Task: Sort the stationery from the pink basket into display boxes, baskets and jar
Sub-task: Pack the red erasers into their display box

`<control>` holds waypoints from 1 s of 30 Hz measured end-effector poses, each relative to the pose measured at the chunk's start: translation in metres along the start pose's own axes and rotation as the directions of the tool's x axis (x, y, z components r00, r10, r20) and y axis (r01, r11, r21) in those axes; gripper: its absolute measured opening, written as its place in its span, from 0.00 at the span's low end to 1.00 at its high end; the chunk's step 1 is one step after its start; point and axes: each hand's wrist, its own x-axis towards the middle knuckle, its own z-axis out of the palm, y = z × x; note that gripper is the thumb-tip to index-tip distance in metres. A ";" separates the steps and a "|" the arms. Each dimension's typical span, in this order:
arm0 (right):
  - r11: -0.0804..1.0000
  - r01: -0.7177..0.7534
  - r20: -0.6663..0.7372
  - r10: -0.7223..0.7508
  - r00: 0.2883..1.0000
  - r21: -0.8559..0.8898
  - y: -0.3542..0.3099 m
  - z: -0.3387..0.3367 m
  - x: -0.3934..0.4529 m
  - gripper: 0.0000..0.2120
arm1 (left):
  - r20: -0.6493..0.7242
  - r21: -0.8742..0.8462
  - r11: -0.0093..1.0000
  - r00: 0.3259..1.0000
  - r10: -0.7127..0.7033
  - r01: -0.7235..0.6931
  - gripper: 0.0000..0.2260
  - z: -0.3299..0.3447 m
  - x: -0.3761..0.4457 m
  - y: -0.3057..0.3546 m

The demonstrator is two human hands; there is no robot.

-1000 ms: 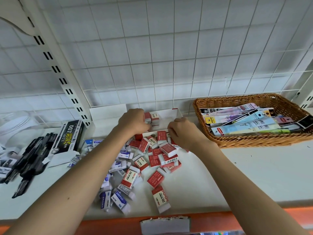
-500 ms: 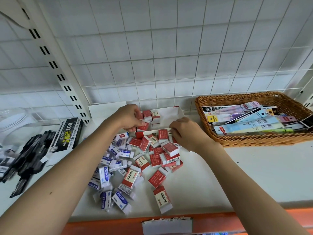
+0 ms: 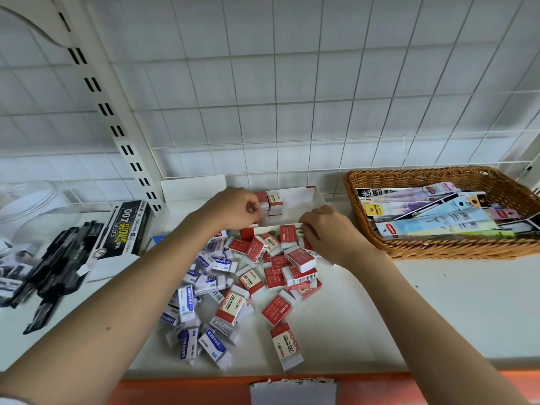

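A white display box (image 3: 317, 197) stands open at the back of the shelf, with a few red erasers (image 3: 274, 200) stacked in its left end. My left hand (image 3: 230, 210) is at that stack, its fingers curled round a red eraser. My right hand (image 3: 327, 232) grips the box's front wall. Loose red erasers (image 3: 277, 309) lie in a heap in front of the box. Blue-and-white erasers (image 3: 187, 299) lie mixed to the heap's left.
A wicker basket (image 3: 438, 249) holding flat packets sits at the right. Black pens (image 3: 55, 270), a black pen box (image 3: 125, 226) and a clear jar (image 3: 29, 206) are at the left. A wire grid backs the shelf, whose orange front edge (image 3: 380, 387) is near me.
My left hand has moved from the heap's back edge up into the box's left end with a red eraser. My right hand has stayed on the box's front wall.
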 end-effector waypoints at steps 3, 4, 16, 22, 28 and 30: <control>1.000 -0.001 -0.003 0.001 1.000 0.007 0.000 0.001 -0.001 0.14 | -0.083 0.059 0.990 0.989 -0.126 0.131 0.14 0.008 0.008 0.012; 1.000 0.001 -0.005 -0.001 1.000 0.011 0.001 0.001 -0.001 0.14 | -0.103 0.109 0.979 0.982 -0.159 0.170 0.13 0.010 0.010 0.017; 0.999 -0.033 0.006 0.033 0.999 -0.039 -0.005 -0.008 0.000 0.14 | -0.107 0.135 0.932 0.940 -0.325 0.338 0.15 0.015 0.011 0.030; 0.995 -0.059 0.059 0.063 0.996 -0.076 -0.013 -0.017 0.029 0.16 | -0.068 -0.130 0.987 0.992 -0.107 0.097 0.07 0.007 -0.005 0.014; 0.992 -0.023 0.225 0.050 0.973 -0.120 -0.023 -0.008 0.064 0.16 | -0.102 -0.164 0.986 0.995 -0.012 -0.004 0.08 0.005 -0.034 0.003; 0.991 -0.020 0.226 0.049 0.973 -0.132 -0.025 -0.009 0.071 0.13 | -0.128 -0.149 0.989 0.992 0.004 -0.023 0.09 0.007 -0.041 0.000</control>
